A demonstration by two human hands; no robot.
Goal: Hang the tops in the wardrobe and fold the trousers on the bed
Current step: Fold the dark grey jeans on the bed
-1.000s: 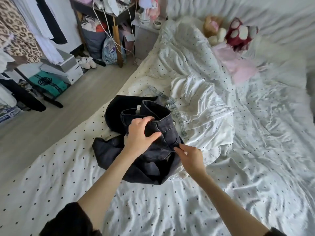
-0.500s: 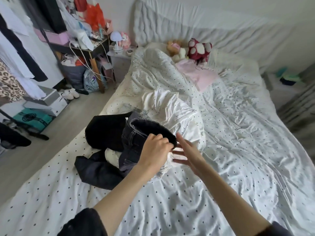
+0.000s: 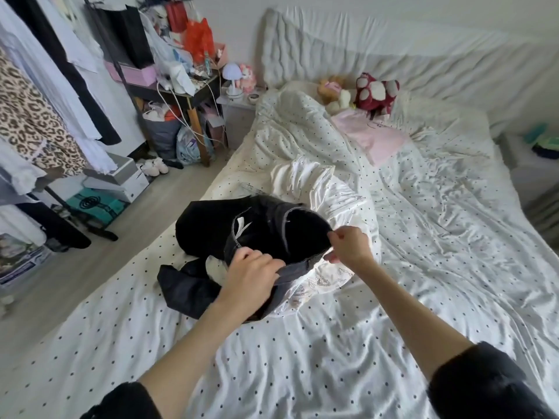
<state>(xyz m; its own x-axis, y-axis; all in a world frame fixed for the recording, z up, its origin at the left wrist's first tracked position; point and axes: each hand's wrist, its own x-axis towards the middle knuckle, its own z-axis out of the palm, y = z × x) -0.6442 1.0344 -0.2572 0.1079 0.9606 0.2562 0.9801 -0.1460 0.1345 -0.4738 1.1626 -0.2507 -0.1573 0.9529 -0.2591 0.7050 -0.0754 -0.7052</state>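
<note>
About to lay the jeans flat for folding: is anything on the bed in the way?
Both the left hand and right hand grip the jeans. A rumpled white garment lies under and behind them; the bedsheet nearer the person is bare.

Beside the cluttered shelf [image 3: 181, 95] you have a mushroom lamp [image 3: 232, 74]; below it, white slippers [image 3: 154, 167] on the floor; well right, plush toys [image 3: 360, 93] and pink cloth [image 3: 370, 139].

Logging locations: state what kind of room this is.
A bedroom, most likely: a bed with a dotted sheet, plush toys near its head, and clothes hanging on a rail beside it.
</note>
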